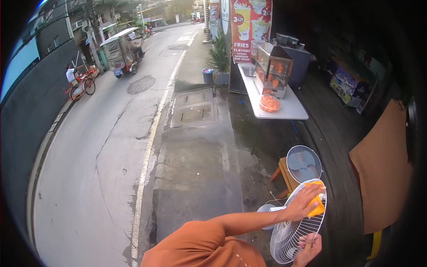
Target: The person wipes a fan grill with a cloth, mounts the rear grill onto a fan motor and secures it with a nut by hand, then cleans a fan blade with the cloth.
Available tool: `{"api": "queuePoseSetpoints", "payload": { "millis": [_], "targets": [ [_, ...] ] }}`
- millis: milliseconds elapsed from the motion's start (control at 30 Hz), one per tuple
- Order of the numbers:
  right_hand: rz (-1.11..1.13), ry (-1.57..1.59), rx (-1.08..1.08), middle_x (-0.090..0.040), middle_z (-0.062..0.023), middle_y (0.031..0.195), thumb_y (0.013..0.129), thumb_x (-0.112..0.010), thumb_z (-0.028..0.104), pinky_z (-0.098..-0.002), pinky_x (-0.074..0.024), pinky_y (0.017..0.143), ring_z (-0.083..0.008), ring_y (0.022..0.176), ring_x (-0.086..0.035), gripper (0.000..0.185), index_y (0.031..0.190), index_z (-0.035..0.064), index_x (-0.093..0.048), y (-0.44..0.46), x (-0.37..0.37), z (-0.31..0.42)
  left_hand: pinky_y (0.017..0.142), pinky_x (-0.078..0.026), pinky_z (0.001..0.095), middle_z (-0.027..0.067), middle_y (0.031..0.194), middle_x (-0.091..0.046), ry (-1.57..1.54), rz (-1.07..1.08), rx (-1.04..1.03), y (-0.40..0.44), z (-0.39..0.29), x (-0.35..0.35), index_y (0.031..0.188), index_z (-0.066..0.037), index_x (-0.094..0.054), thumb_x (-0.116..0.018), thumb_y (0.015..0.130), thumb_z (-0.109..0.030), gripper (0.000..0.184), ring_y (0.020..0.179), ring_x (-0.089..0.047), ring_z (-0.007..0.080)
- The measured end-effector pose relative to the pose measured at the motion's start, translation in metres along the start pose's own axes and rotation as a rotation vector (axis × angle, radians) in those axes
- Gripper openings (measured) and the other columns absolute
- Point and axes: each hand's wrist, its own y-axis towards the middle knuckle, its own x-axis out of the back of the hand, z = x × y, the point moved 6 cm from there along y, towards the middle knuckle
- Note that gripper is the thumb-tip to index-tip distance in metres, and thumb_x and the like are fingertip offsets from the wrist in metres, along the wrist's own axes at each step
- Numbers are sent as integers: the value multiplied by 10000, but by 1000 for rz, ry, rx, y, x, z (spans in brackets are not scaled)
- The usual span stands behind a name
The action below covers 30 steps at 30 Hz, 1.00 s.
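A round white wire fan grille [278, 242] is held up at the lower right, tilted on edge. Against its upper part my left hand [304, 202] presses a yellow-orange cloth [316, 209]. Lower down, the fingers of my right hand [309, 249] grip the grille's rim. Just behind it, the fan with grey blades [304, 164] rests by a wooden stool [288, 174]. A round white base [266, 216] shows beside my left forearm.
A white table [284, 114] carries a glass food case [272, 71] and a tub of orange food [269, 103]. A blue bin [207, 75] stands farther off. On the road are a covered tricycle [122, 51] and a red pedal cart [82, 84] with a person.
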Motion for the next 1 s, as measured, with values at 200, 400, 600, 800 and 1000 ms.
{"api": "queuePoseSetpoints", "payload": {
  "millis": [200, 400, 600, 800, 1000],
  "targets": [
    [124, 31, 158, -681, -73, 801, 1065, -605, 196, -209, -462, 554, -91, 631, -598, 210, 973, 9, -625, -13, -84, 41, 1213, -280, 345, 203, 1548, -464, -665, -412, 456, -26, 128, 51, 1505, 5, -445, -337, 1126, -384, 553, 1460, -408, 299],
    [130, -123, 227, -605, 15, 715, 1077, -602, 309, -168, -394, 523, -27, 593, -531, 298, 906, 65, -593, -5, -158, 29, 1205, -266, 320, 150, 1576, -435, -1043, -560, 621, -90, 108, 51, 1578, 22, -356, -316, 1134, -472, 665, 1462, -379, 234],
    [350, -3, 417, -684, -108, 1180, 1057, -572, 156, -304, -542, 868, -167, 1017, -671, 354, 1335, -64, -571, 19, -210, 15, 1291, -104, 464, 194, 1644, -369, 253, -489, 100, -82, -37, 177, 1594, -45, -371, -349, 1097, -396, 608, 1557, -283, 364],
    [727, 201, 324, -695, -148, 1186, 1038, -633, 193, -343, -562, 911, -213, 1053, -690, 444, 1386, -71, -555, 24, -286, 17, 1265, -142, 566, 181, 1507, -485, 520, -294, -50, -77, -53, 299, 1352, -56, -598, -462, 1024, -368, 473, 1483, -362, 384],
    [1023, 182, 181, -670, -84, 789, 1061, -606, 127, -222, -453, 589, -103, 639, -567, 159, 970, -3, -612, -31, -326, 111, 1109, -383, 511, 162, 1128, -650, 577, -634, 136, -133, -44, 457, 1113, -25, -672, -562, 978, -325, 347, 1211, -568, 374]
  ]
}}
